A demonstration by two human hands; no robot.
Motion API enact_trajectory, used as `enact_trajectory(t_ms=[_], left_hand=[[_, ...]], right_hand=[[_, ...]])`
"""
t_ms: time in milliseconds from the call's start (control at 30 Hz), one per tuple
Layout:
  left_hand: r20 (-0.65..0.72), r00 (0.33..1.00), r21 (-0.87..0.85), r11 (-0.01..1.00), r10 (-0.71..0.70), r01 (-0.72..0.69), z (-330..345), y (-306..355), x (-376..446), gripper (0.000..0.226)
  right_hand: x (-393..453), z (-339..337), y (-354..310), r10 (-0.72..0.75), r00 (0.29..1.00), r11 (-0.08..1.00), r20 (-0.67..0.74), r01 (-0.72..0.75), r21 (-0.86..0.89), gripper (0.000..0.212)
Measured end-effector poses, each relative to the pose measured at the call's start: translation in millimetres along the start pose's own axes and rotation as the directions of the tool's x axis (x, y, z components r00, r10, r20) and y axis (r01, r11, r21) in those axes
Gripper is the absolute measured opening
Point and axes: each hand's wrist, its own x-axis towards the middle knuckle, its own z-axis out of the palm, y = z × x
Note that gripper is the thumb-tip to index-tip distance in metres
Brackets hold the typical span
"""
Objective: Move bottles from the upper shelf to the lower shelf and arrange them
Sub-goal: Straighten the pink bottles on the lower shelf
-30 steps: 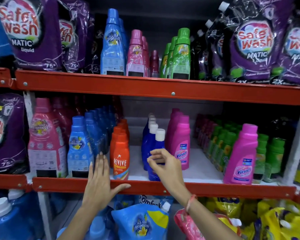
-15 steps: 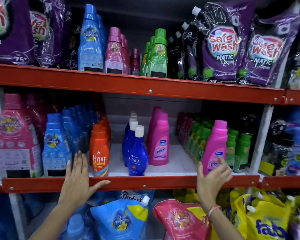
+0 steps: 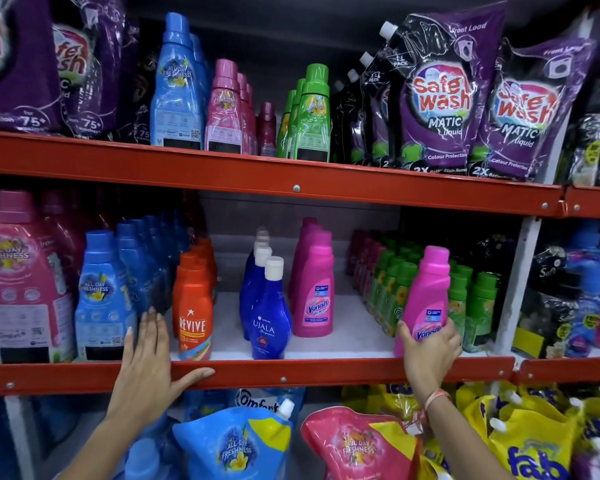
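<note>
My right hand [image 3: 428, 353] is wrapped around the base of a pink Vanish bottle [image 3: 428, 292] standing at the front right of the lower shelf [image 3: 291, 374]. My left hand [image 3: 146, 365] lies flat and open on the lower shelf's red front rail, beside an orange Revive bottle [image 3: 194, 317] and a blue softener bottle [image 3: 101, 299]. A row of dark blue Ujala bottles [image 3: 269, 317] and a row of pink Vanish bottles [image 3: 314, 292] stand mid-shelf. On the upper shelf [image 3: 291, 181] stand blue [image 3: 175, 88], pink [image 3: 224, 112] and green bottles [image 3: 312, 116].
Purple Safe Wash pouches [image 3: 440, 98] fill the upper shelf's right and left ends. Green bottles [image 3: 388, 289] crowd behind the held bottle. White shelf floor shows between the Vanish row and the green bottles. Blue, pink and yellow refill pouches [image 3: 236, 441] sit below.
My right hand left the Ujala bottle, swept right and closed on the lone pink Vanish bottle. The view shifted right. My left hand stayed on the rail.
</note>
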Motion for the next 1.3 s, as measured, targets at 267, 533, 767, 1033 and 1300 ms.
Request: enact_trajectory(t_ms=[267, 533, 767, 1033, 1300], left_hand=[[0.023, 1.0, -0.01, 1.0, -0.01, 0.01, -3.5, 2.1, 0.0, 0.126], [0.071, 0.997, -0.017, 0.999, -0.026, 0.028, -6.5, 1.1, 1.3, 0.126], [0.083, 0.996, -0.015, 0.999, -0.029, 0.03, -8.9, 2.0, 0.8, 0.126], [0.042, 0.999, -0.024, 1.0, -0.006, 0.007, -3.8, 0.0, 2.1, 0.127], [0.088, 0.996, -0.036, 0.999, -0.013, 0.016, -2.8, 0.8, 1.8, 0.126]], right_hand=[[-13.1, 1.1, -14.2, -0.143, 0.983, 0.99, 0.115, 0.14, 0.032, 0.088], [-57.1, 29.1, -57.2, -0.24, 0.898, 0.955, 0.369, 0.15, 0.256, 0.092], [-68.9, 42.9, -56.4, -0.237, 0.846, 0.959, 0.477, 0.127, 0.252, 0.091], [-69.6, 47.8, -52.8, -0.219, 0.841, 0.966, 0.496, 0.113, 0.234, 0.079], [-82.2, 33.9, -70.8, -0.173, 0.869, 0.98, 0.465, 0.106, 0.167, 0.071]])
